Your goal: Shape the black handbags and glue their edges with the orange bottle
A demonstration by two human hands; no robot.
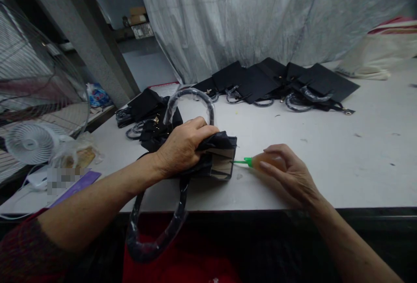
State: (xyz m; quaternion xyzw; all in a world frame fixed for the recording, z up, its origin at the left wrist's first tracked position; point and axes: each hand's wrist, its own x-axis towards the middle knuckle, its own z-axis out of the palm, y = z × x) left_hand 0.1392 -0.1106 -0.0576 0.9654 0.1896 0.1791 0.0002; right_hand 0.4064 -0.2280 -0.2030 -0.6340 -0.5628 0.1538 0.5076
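Note:
My left hand grips a black handbag lying on its side, its fingers closed over the bag's black fabric. A beige inner face of the bag shows at its right end. Two black handles wrapped in clear plastic belong to it: one handle arches up behind the hand, the other handle hangs over the table's front edge. In my right hand is an amber squeeze bottle with a green nozzle. The nozzle points left, and its tip is at the edge of the bag's right end.
Several black bags lie along the back of the white table; more black bags are piled at left. A small white fan and a plastic bag stand far left. A grey curtain hangs behind.

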